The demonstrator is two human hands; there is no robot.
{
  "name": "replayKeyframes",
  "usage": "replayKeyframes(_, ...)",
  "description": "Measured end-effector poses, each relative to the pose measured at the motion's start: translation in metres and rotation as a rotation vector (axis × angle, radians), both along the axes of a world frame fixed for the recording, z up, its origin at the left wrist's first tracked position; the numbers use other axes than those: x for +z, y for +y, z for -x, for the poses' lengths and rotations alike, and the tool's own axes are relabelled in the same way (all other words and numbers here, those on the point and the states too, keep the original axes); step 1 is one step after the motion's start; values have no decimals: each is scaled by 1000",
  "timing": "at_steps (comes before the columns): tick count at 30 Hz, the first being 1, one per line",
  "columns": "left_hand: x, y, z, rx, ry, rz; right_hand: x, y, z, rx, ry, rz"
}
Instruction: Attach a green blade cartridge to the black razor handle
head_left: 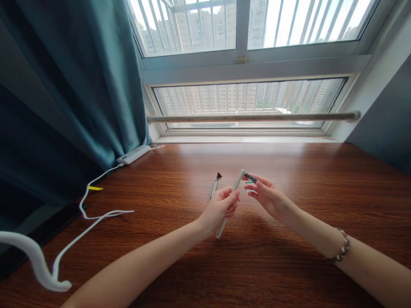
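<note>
My left hand (221,204) is closed around the pale handle of a toothbrush (238,180), which slants up to the right with its lower end sticking out below my fist. The bristles at its top face right and meet, or nearly meet, the end of a small dark flat piece with pale markings (251,178), which looks like a circuit board. My right hand (266,193) pinches that piece between thumb and fingers, the other fingers curled loosely. Behind my left hand, a slim brush with dark bristles (214,186) lies on the table, its lower end hidden.
A brown wood-grain table (305,192) reaches to the window sill. At the left are a white power strip (134,155), its white cable (84,201), a curved white stand (35,259) and a yellow tag (95,188). A blue curtain (80,77) hangs beside them. A rail (257,117) crosses the window.
</note>
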State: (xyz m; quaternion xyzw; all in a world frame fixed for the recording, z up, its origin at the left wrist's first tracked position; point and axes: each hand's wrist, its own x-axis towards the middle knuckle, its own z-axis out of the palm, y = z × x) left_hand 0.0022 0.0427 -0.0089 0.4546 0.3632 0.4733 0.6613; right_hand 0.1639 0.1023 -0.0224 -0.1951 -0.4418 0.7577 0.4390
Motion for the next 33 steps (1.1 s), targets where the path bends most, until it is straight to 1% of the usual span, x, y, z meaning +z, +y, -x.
replayKeyframes(2, 1, 0, 0, 1, -2, 1, 1, 0, 0, -2, 0, 13)
replayKeyframes(5, 2, 0, 0, -31, 23, 5, 2, -1, 1, -2, 0, 25)
replayKeyframes(9, 1, -1, -1, 19, 19, -14, 2, -1, 0, 5, -8, 14)
replayKeyframes(13, 0, 0, -1, -29, 10, -3, 4, -2, 0, 16, -10, 22)
replayKeyframes(17, 1, 0, -1, 11, 4, -11, 5, -1, 0, 15, -8, 26)
replayKeyframes(22, 4, -2, -1, -57, 52, 20, 3, 3, -1, -6, -3, 18)
replayKeyframes(27, 2, -1, -2, 26, 56, 2, 3, 3, -1, 0, -13, 11)
replayKeyframes(31, 1, -3, -3, -49, 90, -1, 3, 3, 0, -13, -19, 11)
replayKeyframes(33, 1, -3, -4, -47, 102, 4, 2, 4, -1, -27, -11, 12)
